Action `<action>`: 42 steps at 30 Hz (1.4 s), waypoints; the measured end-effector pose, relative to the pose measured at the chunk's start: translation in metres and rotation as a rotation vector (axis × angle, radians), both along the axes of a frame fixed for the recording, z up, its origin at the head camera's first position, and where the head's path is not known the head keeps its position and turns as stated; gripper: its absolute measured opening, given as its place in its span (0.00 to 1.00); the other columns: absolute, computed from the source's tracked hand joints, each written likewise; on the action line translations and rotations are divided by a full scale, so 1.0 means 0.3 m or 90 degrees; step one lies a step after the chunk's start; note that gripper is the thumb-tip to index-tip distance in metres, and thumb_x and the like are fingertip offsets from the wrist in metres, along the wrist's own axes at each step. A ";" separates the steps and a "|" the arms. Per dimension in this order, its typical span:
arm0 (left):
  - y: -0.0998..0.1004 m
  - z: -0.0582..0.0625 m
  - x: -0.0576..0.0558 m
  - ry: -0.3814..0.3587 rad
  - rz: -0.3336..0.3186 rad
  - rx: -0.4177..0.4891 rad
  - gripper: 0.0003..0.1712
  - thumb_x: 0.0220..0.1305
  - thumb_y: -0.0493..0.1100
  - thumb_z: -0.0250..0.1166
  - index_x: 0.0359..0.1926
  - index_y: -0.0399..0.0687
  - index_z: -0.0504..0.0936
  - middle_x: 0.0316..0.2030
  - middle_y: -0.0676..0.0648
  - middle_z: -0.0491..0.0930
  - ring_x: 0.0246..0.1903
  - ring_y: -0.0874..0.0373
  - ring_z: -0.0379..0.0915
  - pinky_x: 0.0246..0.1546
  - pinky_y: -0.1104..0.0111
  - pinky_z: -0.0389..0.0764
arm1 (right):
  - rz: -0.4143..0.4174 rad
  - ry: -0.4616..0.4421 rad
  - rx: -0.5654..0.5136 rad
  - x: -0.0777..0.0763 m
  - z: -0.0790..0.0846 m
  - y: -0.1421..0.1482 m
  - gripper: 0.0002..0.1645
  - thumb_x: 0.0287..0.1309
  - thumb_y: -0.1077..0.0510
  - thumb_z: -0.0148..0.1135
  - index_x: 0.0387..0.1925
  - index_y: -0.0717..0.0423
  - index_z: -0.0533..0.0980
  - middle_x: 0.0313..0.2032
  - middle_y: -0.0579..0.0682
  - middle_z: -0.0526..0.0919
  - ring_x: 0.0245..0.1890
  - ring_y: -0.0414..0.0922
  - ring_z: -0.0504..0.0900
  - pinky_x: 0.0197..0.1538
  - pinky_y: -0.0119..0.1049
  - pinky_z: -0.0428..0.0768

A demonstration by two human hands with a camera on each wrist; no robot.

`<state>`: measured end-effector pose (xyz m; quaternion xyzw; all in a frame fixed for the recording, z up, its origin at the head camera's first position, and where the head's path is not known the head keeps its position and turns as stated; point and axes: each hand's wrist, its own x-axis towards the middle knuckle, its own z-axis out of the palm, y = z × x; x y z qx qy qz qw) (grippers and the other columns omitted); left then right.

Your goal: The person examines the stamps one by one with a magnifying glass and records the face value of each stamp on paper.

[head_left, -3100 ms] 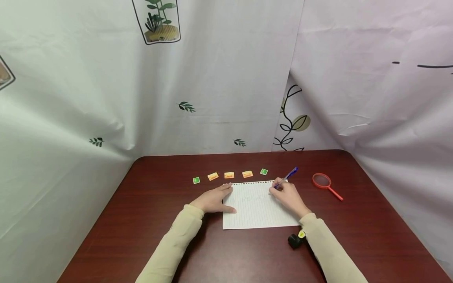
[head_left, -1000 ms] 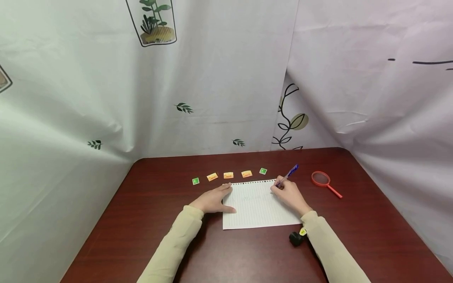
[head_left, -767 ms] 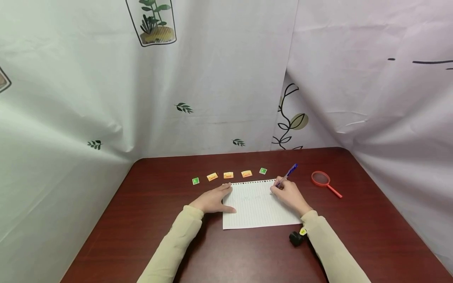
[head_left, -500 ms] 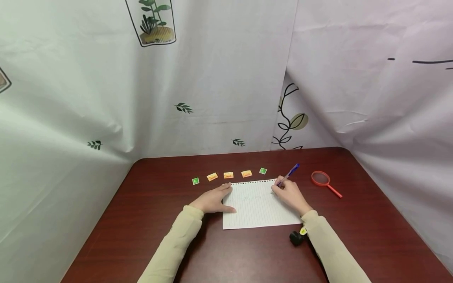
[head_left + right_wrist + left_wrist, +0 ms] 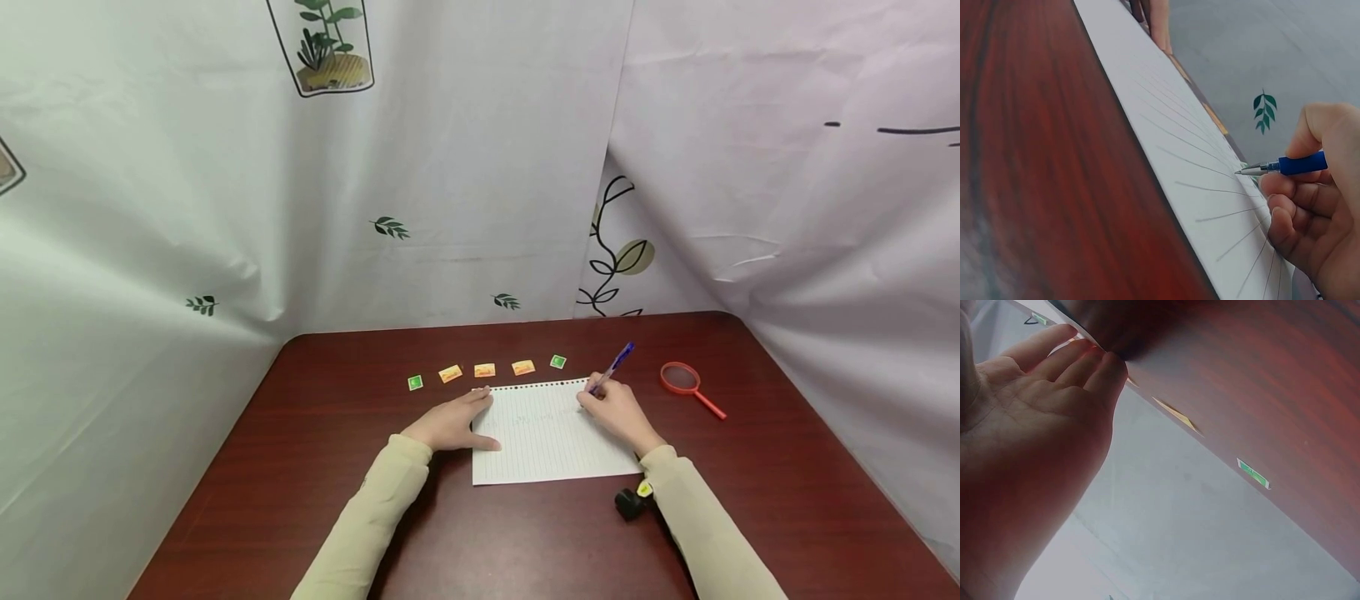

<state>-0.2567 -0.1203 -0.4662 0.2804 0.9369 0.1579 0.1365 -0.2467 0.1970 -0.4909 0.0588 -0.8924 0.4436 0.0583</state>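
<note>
A sheet of lined paper [image 5: 532, 454] with punched holes along its far edge lies on the dark red table. Faint writing shows across its upper part. My right hand [image 5: 617, 412] pinches a blue pen [image 5: 619, 358] between thumb and fingers, its tip at the paper right of the writing. In the right wrist view the pen [image 5: 1300, 164] points left, its metal tip close over the sheet [image 5: 1166, 144]. My left hand [image 5: 450, 423] rests on the paper's left edge, fingers straight and thumb spread. From the left wrist, the palm of that hand [image 5: 1041, 419] shows.
Beyond the paper lies a row of small cards: orange ones [image 5: 485, 370] in the middle, a green one [image 5: 416, 382] at the left end and another green one [image 5: 558, 362] at the right. A red magnifying glass [image 5: 681, 379] lies right. Patterned white cloth [image 5: 465, 167] hangs behind.
Across the frames my right hand and the pen shift slightly rightward along the paper, and the faint writing reaches a little further right. My left hand stays in place.
</note>
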 end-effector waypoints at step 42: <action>0.000 0.001 0.008 -0.001 -0.001 -0.005 0.55 0.58 0.66 0.71 0.76 0.41 0.62 0.76 0.44 0.57 0.76 0.51 0.52 0.69 0.57 0.65 | -0.015 0.023 -0.018 0.004 0.009 0.011 0.04 0.65 0.57 0.60 0.39 0.51 0.78 0.32 0.50 0.81 0.32 0.46 0.74 0.38 0.40 0.70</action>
